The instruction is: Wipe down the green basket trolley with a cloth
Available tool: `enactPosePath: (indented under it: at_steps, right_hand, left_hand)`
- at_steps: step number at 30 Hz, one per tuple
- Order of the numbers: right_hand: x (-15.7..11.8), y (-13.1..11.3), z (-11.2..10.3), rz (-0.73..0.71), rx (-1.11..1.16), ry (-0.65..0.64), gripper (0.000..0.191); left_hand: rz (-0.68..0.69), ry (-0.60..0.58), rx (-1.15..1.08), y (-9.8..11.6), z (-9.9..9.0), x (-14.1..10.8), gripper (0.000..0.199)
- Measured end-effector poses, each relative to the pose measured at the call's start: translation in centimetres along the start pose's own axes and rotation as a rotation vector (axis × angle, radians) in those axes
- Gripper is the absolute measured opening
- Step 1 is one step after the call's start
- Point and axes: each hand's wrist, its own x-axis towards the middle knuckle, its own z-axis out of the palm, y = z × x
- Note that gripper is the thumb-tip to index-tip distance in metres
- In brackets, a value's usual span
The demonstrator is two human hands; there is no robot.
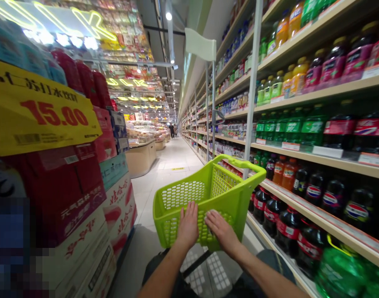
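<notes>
A lime-green shopping cart (pixel 183 210) with perforated basket walls stands right in front of me. Its handle (pixel 243 163) points away, toward the shelves on the right. My left hand (pixel 188 225) lies on the near basket wall, fingers stretched out and holding nothing. Beside it, my right hand (pixel 222 231) presses on the same wall with its fingers together and slightly bent. Something small and whitish shows at the right fingertips, too little of it to name. My knees are on either side below the basket.
Shelves of soda bottles (pixel 312 124) line the right side, with large cola bottles (pixel 290 227) low down. Stacked drink cartons (pixel 119 207) under a yellow price sign (pixel 46 109) stand close on the left. A tiled aisle (pixel 173 155) runs ahead past display counters (pixel 141 157) toward a distant person (pixel 172 130).
</notes>
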Motion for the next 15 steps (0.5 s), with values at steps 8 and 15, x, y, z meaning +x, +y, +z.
enactPosePath:
  at_steps: [8, 15]
  right_hand:
    - [-1.6, 2.4, -0.5, 0.049, -0.048, -0.025, 0.044]
    - [-0.8, 4.2, -2.1, 0.133, -0.109, 0.038, 0.042]
  left_hand:
    - [-0.017, -0.028, 0.019, 0.5, 0.1, 0.1, 0.077]
    - [0.045, 0.030, -0.003, 2.4, 0.1, 1.3, 0.077]
